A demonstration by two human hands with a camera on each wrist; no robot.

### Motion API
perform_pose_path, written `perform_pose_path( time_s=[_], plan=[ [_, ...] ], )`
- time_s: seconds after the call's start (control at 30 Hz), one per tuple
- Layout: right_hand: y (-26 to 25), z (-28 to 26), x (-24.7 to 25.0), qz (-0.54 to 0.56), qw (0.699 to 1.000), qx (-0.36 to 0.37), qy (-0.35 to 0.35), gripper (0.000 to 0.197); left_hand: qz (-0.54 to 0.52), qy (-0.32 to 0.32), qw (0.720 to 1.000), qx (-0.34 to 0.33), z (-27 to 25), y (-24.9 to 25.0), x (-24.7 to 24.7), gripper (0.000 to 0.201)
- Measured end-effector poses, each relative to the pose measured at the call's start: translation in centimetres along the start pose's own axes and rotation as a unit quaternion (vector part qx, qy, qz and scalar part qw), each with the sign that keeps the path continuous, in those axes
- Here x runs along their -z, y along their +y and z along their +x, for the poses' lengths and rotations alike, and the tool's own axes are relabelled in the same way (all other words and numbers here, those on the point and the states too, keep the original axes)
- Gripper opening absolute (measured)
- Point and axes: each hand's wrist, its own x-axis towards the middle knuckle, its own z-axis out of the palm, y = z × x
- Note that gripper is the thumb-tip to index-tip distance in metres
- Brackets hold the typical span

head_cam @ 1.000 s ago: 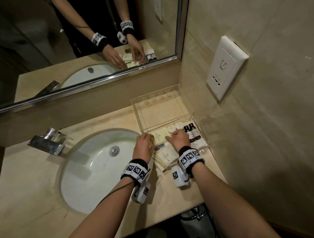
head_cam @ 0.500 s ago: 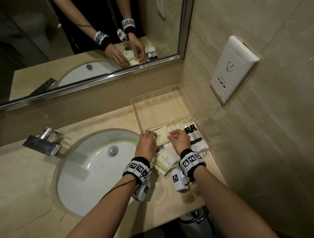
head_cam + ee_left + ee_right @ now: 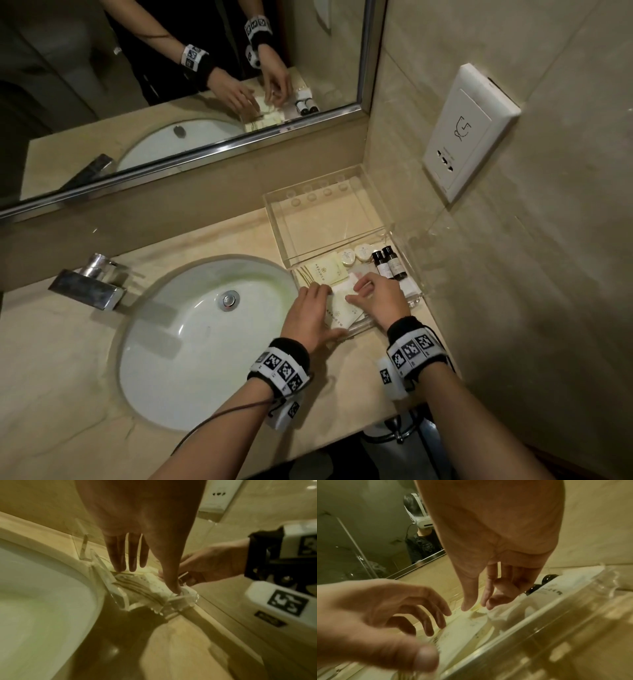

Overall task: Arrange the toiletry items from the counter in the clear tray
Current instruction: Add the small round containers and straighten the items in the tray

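The clear tray (image 3: 416,298) sits on the counter right of the sink. It holds cream sachets (image 3: 323,270), two round soaps (image 3: 347,257), two dark bottles (image 3: 385,265) and a white tube (image 3: 408,286). My left hand (image 3: 325,308) lies on the near stack of sachets (image 3: 342,310) with straight fingers (image 3: 132,568). Its thumb presses at the tray's front corner (image 3: 187,595). My right hand (image 3: 352,294) pinches the edge of a sachet (image 3: 477,613) between thumb and forefinger, just left of the bottles (image 3: 532,589).
A second clear acrylic piece (image 3: 329,219) stands behind the tray against the back wall. The white basin (image 3: 191,342) and chrome faucet (image 3: 89,284) are to the left. A wall socket (image 3: 469,130) is on the right wall, and a mirror (image 3: 171,85) is above the counter.
Both hands have drawn back toward me, from the far sachet and soaps to the near stack. The far sachet now lies uncovered.
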Motion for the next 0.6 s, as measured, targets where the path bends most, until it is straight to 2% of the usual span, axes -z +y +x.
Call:
perform_pose_path(
  time_s=[0.07, 0.13, 0.3, 0.47, 0.6],
  plan=[
    [0.24, -0.34, -0.06, 0.008, 1.0, -0.004, -0.004, 0.027, 0.036, -0.001, 0.999, -0.008, -0.4, 0.14, -0.53, 0.084],
    [0.45, -0.59, -0.1, 0.008, 1.0, -0.003, -0.004, 0.025, 0.044, 0.003, 0.999, -0.018, -0.41, 0.12, -0.7, 0.08],
    [0.78, -0.74, 0.04, 0.024, 0.999, -0.018, 0.012, 0.009, -0.041, -0.002, 0.999, -0.032, -0.55, -0.01, -0.73, 0.076],
    [0.63, -0.52, 0.02, 0.057, 0.998, -0.028, -0.008, 0.015, -0.086, 0.015, 0.996, -0.021, -0.77, -0.13, -0.81, 0.069],
    [0.38, -0.52, -0.52, 0.051, 0.998, -0.021, 0.012, 0.016, -0.08, 0.033, 0.996, -0.014, -0.9, -0.15, -1.08, 0.065]
  ],
)
